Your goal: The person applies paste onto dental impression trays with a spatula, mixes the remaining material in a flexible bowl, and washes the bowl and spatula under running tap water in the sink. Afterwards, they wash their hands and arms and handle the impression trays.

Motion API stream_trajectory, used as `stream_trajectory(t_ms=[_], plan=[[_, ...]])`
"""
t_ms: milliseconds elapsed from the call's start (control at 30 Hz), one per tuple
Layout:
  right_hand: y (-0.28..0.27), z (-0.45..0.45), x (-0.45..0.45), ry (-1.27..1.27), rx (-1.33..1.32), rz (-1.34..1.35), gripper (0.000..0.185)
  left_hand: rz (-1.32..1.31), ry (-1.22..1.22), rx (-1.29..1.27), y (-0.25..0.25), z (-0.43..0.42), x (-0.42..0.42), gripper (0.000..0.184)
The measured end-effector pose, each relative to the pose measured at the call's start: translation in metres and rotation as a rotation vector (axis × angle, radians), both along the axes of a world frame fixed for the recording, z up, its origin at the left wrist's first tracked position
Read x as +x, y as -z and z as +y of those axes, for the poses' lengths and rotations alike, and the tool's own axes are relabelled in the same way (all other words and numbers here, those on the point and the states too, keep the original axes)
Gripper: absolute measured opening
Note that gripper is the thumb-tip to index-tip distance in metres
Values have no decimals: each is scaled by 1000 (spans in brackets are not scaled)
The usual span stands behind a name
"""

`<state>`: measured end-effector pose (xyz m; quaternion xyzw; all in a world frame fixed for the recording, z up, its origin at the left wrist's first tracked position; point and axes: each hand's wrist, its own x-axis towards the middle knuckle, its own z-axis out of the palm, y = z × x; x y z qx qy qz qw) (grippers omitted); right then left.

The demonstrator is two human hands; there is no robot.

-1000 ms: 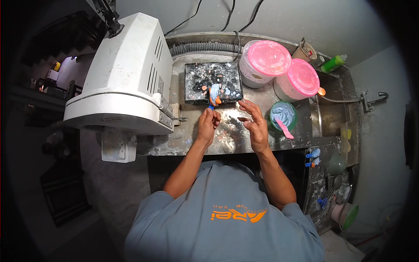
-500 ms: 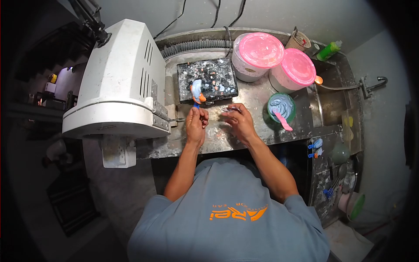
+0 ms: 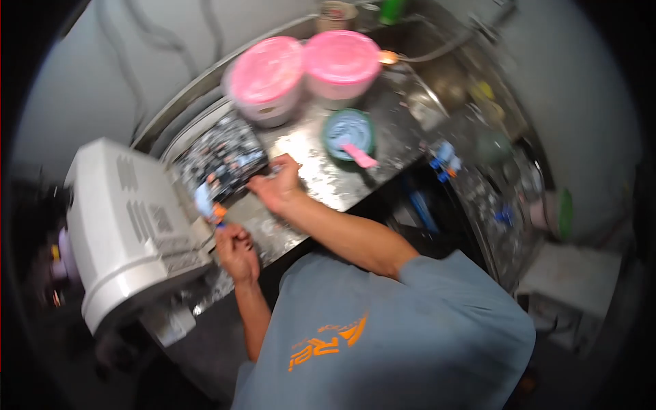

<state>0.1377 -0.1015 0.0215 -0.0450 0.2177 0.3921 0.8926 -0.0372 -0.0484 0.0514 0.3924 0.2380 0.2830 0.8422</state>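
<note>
My left hand [image 3: 237, 254] is closed around the blue handle of a dental impression tray [image 3: 205, 199], which holds orange and pale blue material. The loaded tray points up and away from me, by the near left edge of a black box [image 3: 222, 154] spattered with plaster. My right hand [image 3: 277, 188] is at the box's near right corner, its fingers curled; a small pale bit shows at the fingertips, too blurred to name. To its right stands a green mixing bowl [image 3: 349, 134] of blue-grey paste with a pink spatula [image 3: 359, 156] in it.
Two tubs with pink lids [image 3: 268, 68] stand behind the box. A white machine [image 3: 130, 225] is at the left. Another pair of filled trays [image 3: 445, 162] lies on the right counter, near a sink [image 3: 447, 85]. A metal bench edge runs before me.
The view has turned and swung right, blurring the frame. My right hand has come to the black box's near corner. My left hand still holds the impression tray.
</note>
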Motion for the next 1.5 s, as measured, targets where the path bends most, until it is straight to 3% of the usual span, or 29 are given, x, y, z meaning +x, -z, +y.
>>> stream_trajectory(t_ms=[133, 167, 267, 433, 533, 733, 800, 833, 933, 1033, 1267, 1500], plan=[[7, 4, -8, 36, -204, 70, 35, -65, 175, 25, -25, -11, 2, 29], [22, 1, -7, 2, -226, 66, 43, -64, 193, 37, -30, -13, 5, 31], [8, -36, -7, -256, -358, -70, 41, -6, 200, 48, -45, -27, 17, 32], [-22, -184, -19, -502, -258, -408, 19, -94, 534, 156, -78, -67, 48, 31], [-21, -276, -30, -476, -421, -465, 19, -80, 691, 155, -88, -111, 66, 33], [-22, -439, -33, -7, -1221, -565, 16, 22, 1184, -33, -78, -233, 116, 37], [9, -489, -27, 295, -1745, -671, 18, 113, 1302, -69, -49, -275, 131, 37], [-13, -507, -21, 252, -1857, -540, 24, 132, 1337, -82, -33, -297, 137, 35], [-26, -551, 4, 333, -2329, -708, 31, 205, 1395, -47, 20, -355, 152, 34], [-36, -576, 32, 371, -2569, -1096, 42, 283, 1385, -43, 63, -399, 165, 36], [-22, -602, 58, 46, -2506, -1118, 55, 356, 1257, -51, 98, -440, 177, 36], [-30, -613, 30, 55, -2387, -962, 58, 329, 1165, 109, 104, -456, 184, 42]])
